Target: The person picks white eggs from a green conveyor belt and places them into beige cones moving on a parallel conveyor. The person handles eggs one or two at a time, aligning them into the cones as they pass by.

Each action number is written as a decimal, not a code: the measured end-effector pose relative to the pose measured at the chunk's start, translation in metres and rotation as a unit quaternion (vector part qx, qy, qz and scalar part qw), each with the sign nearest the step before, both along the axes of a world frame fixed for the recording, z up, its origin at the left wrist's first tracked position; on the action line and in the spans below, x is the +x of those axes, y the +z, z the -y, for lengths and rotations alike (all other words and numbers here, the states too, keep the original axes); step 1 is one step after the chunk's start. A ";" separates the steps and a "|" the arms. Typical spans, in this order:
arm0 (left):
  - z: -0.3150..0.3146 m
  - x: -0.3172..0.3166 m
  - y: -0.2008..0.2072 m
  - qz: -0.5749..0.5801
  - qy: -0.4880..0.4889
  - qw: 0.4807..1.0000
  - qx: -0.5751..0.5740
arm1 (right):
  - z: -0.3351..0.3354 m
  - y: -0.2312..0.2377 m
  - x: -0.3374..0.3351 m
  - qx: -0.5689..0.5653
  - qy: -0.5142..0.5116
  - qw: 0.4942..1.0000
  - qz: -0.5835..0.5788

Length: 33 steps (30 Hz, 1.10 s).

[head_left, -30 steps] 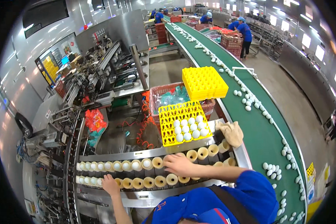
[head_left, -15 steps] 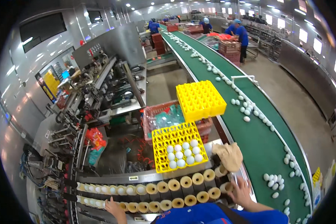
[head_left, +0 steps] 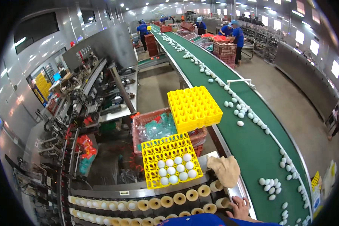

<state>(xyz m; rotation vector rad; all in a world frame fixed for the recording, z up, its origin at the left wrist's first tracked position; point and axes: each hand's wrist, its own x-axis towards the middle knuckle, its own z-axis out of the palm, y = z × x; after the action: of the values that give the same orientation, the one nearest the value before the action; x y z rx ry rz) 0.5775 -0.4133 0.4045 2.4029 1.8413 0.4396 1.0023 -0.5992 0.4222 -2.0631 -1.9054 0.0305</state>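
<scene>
My right hand [head_left: 240, 208] shows at the bottom edge with its fingers apart. It rests empty on the metal rim between the roller line [head_left: 165, 201] and the green belt [head_left: 252, 147]. My left hand is out of view. Just above the hand lies a crumpled beige cloth [head_left: 225, 170]. Left of the cloth sits a yellow egg tray [head_left: 158, 152] with several white eggs [head_left: 176, 170] in its near right part. The roller line's beige cups hold eggs further left [head_left: 113, 206].
A stack of empty yellow trays [head_left: 194, 107] rests on a red crate [head_left: 147, 118]. Loose white eggs [head_left: 269, 184] ride the long belt. Grey machinery [head_left: 98, 94] fills the left. People in blue [head_left: 237, 35] stand by red crates far off.
My right hand has drawn back from the cups on the roller line to the lower right edge. My left hand has dropped out of view. The view has tilted upward.
</scene>
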 end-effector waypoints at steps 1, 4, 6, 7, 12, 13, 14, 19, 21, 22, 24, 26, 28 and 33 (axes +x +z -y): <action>0.000 -0.001 0.000 0.003 -0.012 1.000 -0.022 | 0.000 0.001 0.000 -0.015 -0.003 1.000 -0.010; 0.001 -0.007 0.000 0.017 -0.049 0.995 -0.090 | 0.000 0.005 -0.003 -0.015 -0.002 1.000 -0.015; 0.002 -0.015 -0.004 0.025 -0.075 0.984 -0.157 | -0.001 0.007 -0.005 0.008 -0.003 1.000 -0.009; 0.003 -0.020 -0.006 0.025 -0.091 0.975 -0.200 | -0.002 0.008 -0.006 0.016 -0.001 1.000 -0.005; 0.007 -0.061 0.000 -0.036 -0.200 0.870 -0.449 | 0.001 0.004 -0.006 0.040 0.000 0.999 -0.003; 0.006 -0.067 0.008 -0.065 -0.236 0.832 -0.498 | 0.002 0.002 -0.006 0.029 0.001 1.000 0.007; 0.002 -0.070 0.021 -0.104 -0.288 0.786 -0.538 | 0.003 -0.001 -0.004 0.028 0.001 1.000 0.007; -0.076 -0.009 0.154 -0.094 -0.500 0.768 -0.388 | 0.010 -0.001 -0.007 0.050 -0.003 0.999 0.003; -0.133 0.062 0.211 -0.002 -0.496 0.832 -0.246 | 0.011 0.002 -0.010 0.082 -0.002 0.996 -0.019; -0.152 0.107 0.231 0.120 -0.487 0.841 -0.200 | 0.013 0.005 -0.013 0.089 -0.005 0.996 -0.021; -0.197 0.193 0.292 0.266 -0.465 0.799 -0.274 | 0.015 0.009 -0.014 0.136 0.003 0.991 -0.021; -0.223 0.264 0.346 0.305 -0.465 0.817 -0.154 | 0.016 0.010 -0.014 0.119 -0.012 0.993 -0.022; -0.239 0.330 0.388 0.316 -0.378 0.866 -0.093 | 0.019 0.006 -0.012 0.133 -0.008 0.991 -0.026; -0.291 0.447 0.435 0.373 -0.338 0.864 -0.003 | 0.023 -0.007 0.000 0.185 -0.002 0.979 -0.092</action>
<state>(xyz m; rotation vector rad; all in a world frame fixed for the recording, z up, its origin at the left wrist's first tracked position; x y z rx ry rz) 1.0246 -0.1226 0.8399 2.1858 0.6323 1.0573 1.0019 -0.6226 0.4148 -1.7520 -1.6515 -0.1207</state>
